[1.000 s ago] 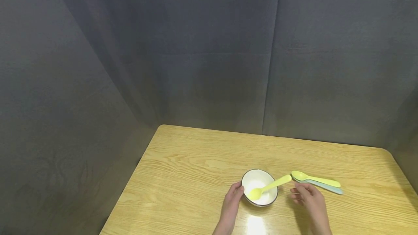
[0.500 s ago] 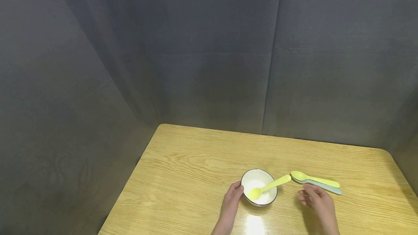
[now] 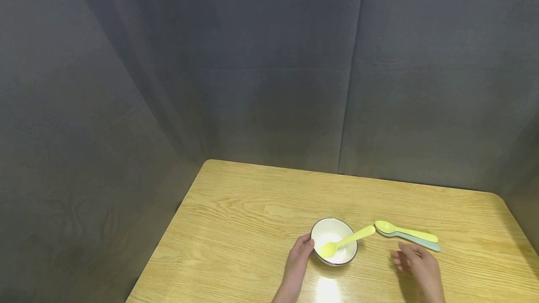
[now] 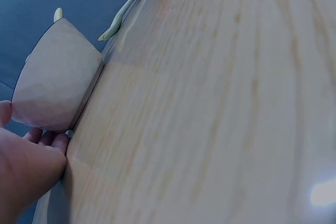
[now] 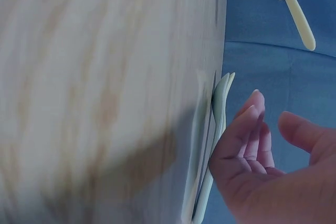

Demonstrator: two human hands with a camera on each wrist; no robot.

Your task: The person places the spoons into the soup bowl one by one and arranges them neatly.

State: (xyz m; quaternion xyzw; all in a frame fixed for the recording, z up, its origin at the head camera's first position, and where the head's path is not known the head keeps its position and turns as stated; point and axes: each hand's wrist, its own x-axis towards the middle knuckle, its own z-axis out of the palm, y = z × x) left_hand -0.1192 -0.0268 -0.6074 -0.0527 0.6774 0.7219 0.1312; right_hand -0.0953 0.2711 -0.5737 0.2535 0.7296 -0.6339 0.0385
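The left hand (image 3: 300, 255) rests against the side of the small white bowl (image 3: 334, 247), with its fingers curled lightly round the bowl's edge. A yellow spoon (image 3: 347, 240) sits in the bowl, and its handle sticks out over the rim toward the right. The bowl stands on the desk (image 3: 252, 228), near the front edge.

The right hand (image 3: 417, 265) is loose and holds nothing. Its fingers are a little bent, and it hovers just beside two more spoons on the desk. The green spoon (image 3: 406, 231) lies on top of the blue spoon (image 3: 421, 242), and they touch.

The two spoons are stacked, so the hand could grab both at once, or push one away while lifting the other. The spoon in the bowl leans on the rim. A bump on its handle could flip it out or tip the bowl. The left hand's hold on the bowl looks light, so the bowl could slide.
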